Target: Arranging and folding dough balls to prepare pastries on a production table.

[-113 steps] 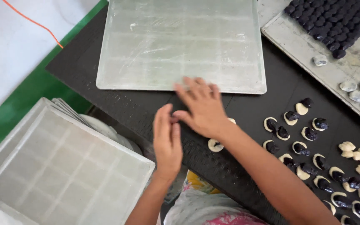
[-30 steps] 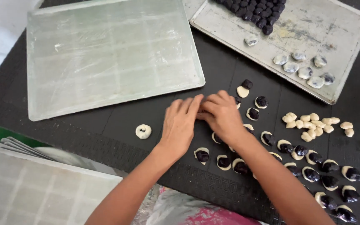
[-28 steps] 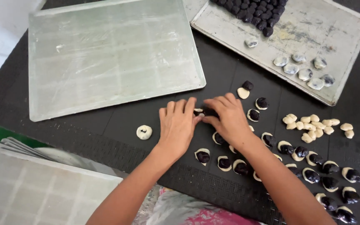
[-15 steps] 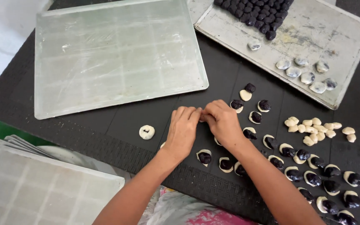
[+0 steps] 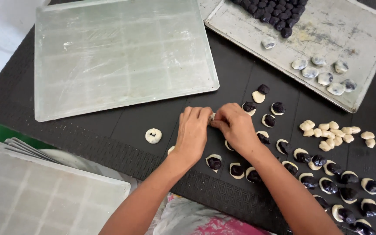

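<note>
Dough (image 5: 212, 117) sits pinched between my two hands, a small pale piece just showing where my fingertips meet above the black mat (image 5: 122, 126). My left hand (image 5: 192, 135) is curled, fingers drawn together on one side of the piece; my right hand (image 5: 236, 128) closes on it from the other side, thumb and fingers bunched. Both are nearly shut around it — I judge this is how the dough gets folded over its dark filling, though the filling itself is hidden here.

From this one head view, rows of pale rounds each topped with a dark ball (image 5: 327, 174) lie to my right, close enough to reach without leaning. A single closed round (image 5: 153, 135) lies apart to my left, near the empty metal tray (image 5: 122, 56) — set aside, it seems, as a finished one. A heap of bare dough bits (image 5: 331, 132) rests further right. The far tray (image 5: 349, 35) carries dark balls (image 5: 270, 9) in one corner and a few grey-white lumps (image 5: 323, 74). More trays are stacked at my lower left (image 5: 44, 191).
</note>
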